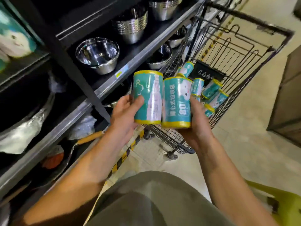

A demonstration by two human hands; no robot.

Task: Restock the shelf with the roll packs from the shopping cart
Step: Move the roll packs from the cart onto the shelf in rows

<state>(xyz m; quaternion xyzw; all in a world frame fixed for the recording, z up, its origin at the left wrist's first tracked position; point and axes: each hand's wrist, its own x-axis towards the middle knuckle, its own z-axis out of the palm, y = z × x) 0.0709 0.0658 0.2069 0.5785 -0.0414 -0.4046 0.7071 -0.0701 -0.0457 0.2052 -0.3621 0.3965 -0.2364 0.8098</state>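
My left hand [125, 118] grips a teal roll pack with yellow ends [147, 97], held upright. Touching it on the right is a second teal roll pack [176, 101], gripped by my right hand [197, 126]. Both packs hover above the near end of the black wire shopping cart [236, 51]. Several more roll packs [211, 90] lie in the cart's basket behind my hands. The dark shelf [104, 88] runs along the left.
Steel bowls [97, 54] and stacked steel cups [132, 25] fill the upper shelves. Wrapped pans and a wooden-handled pan [88, 137] sit on the lower levels. Teal packs [13, 38] stand at the top left. A green stool [280, 203] is at my right; yellow-black tape marks the floor.
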